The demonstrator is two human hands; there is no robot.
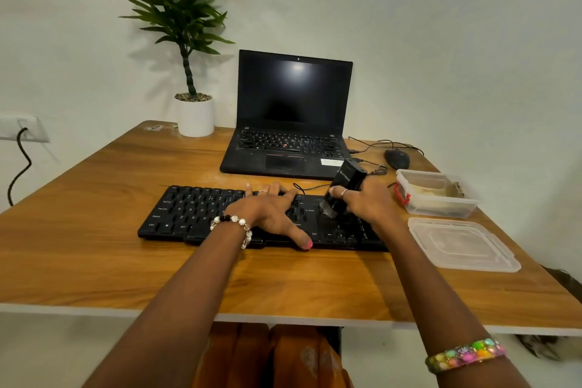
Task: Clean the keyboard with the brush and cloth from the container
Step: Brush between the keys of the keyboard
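I am seeing the left hand (267, 211) lying flat across the middle of the wide black plastic keyboard (189, 214), fingers spread and straight, thumb reaching the near edge. The right hand (365, 202) is curling around a chunky black brush (341, 189), bristles pointing down onto keys just left of those fingers. The brush body is carrying pale lettering, too blurred to read. Around the left fingers I am reading key legends: Ctrl, Alt, Enter. Beyond the right knuckles a clear plastic container (441, 208) with a red latch is sitting open, a pale cloth (431, 191) lying inside. Its clear lid (463, 246) is resting flat just right of the right wrist.
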